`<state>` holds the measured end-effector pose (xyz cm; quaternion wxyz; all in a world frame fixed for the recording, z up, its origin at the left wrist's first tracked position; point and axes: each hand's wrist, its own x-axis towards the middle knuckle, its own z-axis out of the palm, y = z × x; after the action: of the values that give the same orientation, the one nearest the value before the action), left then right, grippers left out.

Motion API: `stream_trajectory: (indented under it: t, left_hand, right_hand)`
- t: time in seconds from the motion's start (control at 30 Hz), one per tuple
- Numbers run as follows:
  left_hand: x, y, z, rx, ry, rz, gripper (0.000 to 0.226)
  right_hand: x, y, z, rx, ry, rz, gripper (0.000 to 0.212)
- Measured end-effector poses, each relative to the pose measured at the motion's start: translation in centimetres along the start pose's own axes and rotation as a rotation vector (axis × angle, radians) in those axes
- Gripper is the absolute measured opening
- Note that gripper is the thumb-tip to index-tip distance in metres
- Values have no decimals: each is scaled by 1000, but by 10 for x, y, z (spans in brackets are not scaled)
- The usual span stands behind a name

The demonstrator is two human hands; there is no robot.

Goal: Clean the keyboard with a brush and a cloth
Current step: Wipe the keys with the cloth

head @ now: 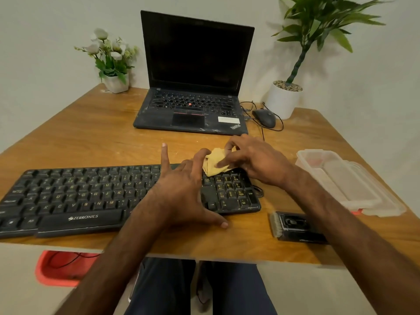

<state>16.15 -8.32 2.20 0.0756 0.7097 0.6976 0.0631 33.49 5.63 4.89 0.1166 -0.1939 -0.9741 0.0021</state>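
Head view: both hands meet over the right end of a black keyboard (pixel 91 194) lying along the near edge of the wooden tabletop (pixel 91 137); the right hand (pixel 256 160) grips a crumpled yellow cloth (pixel 216 161), its fingers (pixel 221 164) curled over the wad, which sits on the keys at the far corner above the number pad; the left hand (pixel 179 189) lies across the keyboard just left of the cloth, spread wide and holding nothing, one finger straight and pointing away, another bent against the cloth's left edge, the thumb touching the tabletop at the keyboard's near edge; nearer than the right-hand fingers, beside the keyboard's right end, a black brush (pixel 293 226) with pale bristles lies flat, untouched and partly hidden by the right forearm; right of that hand, a clear plastic container (pixel 341 180); beyond the fingers, an open laptop (pixel 193 87) with a dark screen and a wired mouse (pixel 264 118) just to its right; far left, a white pot of flowers (pixel 113 62); far right, a potted green plant (pixel 286 96).
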Motion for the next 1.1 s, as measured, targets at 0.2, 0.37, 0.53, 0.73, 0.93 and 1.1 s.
stream_trajectory:
  t: [0.2,0.37,0.53,0.73,0.93,1.1]
  left_hand:
    - [1,6,-5,59,-18,17,152]
    - [1,5,-7,50,-57,-8,149]
    - [2,4,-6,58,-55,-6,147]
    - [3,5,-6,77,-45,0,147]
    - [3,3,-4,80,-35,2,145]
    - [4,3,-3,66,-36,3,146]
  right_hand:
    - [17,-21,17,12,70,-45,17]
    - [-8,6,4,-32,26,25,29]
    - [-37,20,5,55,59,161,34]
    - [-21,9,-9,-57,166,287,27]
    - [-22,-10,7,-72,3,156,34]
    - [-23,0,-14,-142,50,280,36]
